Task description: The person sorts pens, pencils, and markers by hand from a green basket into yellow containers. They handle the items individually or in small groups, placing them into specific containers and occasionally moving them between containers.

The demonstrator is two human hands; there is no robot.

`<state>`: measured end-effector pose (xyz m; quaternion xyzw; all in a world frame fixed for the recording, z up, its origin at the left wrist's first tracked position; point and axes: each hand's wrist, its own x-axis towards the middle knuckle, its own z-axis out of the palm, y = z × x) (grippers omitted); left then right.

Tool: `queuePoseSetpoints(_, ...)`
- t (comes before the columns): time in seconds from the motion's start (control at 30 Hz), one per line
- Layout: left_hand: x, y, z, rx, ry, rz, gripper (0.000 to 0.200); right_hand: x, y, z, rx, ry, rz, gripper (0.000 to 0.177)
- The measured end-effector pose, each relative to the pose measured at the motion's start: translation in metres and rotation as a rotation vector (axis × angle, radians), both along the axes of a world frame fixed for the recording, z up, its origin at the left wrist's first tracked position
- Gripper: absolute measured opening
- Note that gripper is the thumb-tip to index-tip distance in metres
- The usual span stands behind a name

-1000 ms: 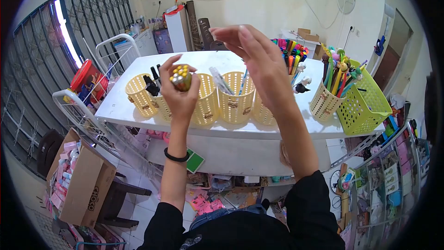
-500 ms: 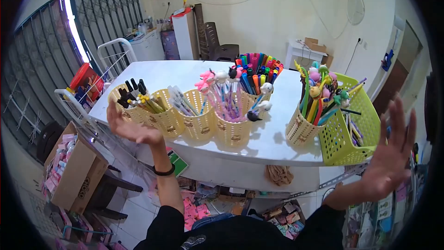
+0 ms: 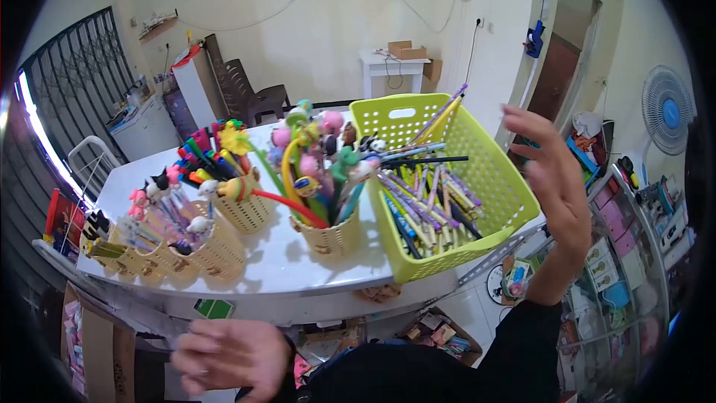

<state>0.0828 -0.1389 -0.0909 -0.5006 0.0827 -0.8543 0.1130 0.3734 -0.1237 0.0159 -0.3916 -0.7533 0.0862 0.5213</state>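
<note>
My right hand (image 3: 553, 183) is raised beside the right rim of a lime-green basket (image 3: 514, 205), its fingers apart and nothing in it. Inside the basket lie many pencils (image 3: 432, 213), loose and at different angles. My left hand (image 3: 237, 358) hangs below the table's front edge, palm up, empty, its fingers loosely bent. Left of the basket stands a cream perforated cup (image 3: 328, 242) of pens with animal toppers (image 3: 328, 142). Further left, another cream cup (image 3: 216, 254) holds pens with cat toppers, and a cup (image 3: 250, 205) of coloured markers (image 3: 201, 149) stands behind it.
The white table (image 3: 298, 280) carries the cups and basket. A cardboard box (image 3: 101, 347) stands at lower left, a glass display case (image 3: 619, 283) at right. Behind are a brown chair (image 3: 257, 93) and a small white table (image 3: 388, 67). A fan (image 3: 667, 110) is at far right.
The view has turned right, bringing the basket to the middle and the fan into sight. My left hand has dropped below the table edge; my right hand is still raised near the basket.
</note>
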Motion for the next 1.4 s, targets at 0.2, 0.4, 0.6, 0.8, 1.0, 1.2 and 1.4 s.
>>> queuePoseSetpoints(0.2,0.061,0.023,-0.005,-0.579,0.692,-0.007,0.031,0.014,0.055,0.013,-0.036,-0.643,0.211,0.024)
queuePoseSetpoints(0.4,0.081,0.042,-0.012,-0.619,0.685,0.144,0.035,-0.006,0.107,-0.003,-0.184,-1.036,0.414,0.033)
queuePoseSetpoints(0.6,0.085,0.042,-0.021,-0.648,0.607,0.105,0.038,-0.018,0.136,-0.027,-0.512,-1.318,0.337,0.039)
queuePoseSetpoints(0.8,0.089,0.042,-0.026,-0.657,0.599,0.118,0.038,-0.01,0.139,-0.034,-0.446,-1.319,0.356,0.034)
queuePoseSetpoints(1.0,0.092,0.042,-0.029,-0.652,0.565,0.126,0.037,-0.005,0.135,-0.032,-0.409,-1.239,0.494,0.021)
queuePoseSetpoints(1.2,0.094,0.041,-0.029,-0.656,0.527,0.126,0.036,-0.013,0.132,-0.029,-0.598,-1.312,0.639,0.015)
queuePoseSetpoints(1.4,0.088,0.039,-0.026,-0.677,0.56,0.13,0.037,-0.006,0.123,-0.003,-0.481,-1.171,0.6,0.01)
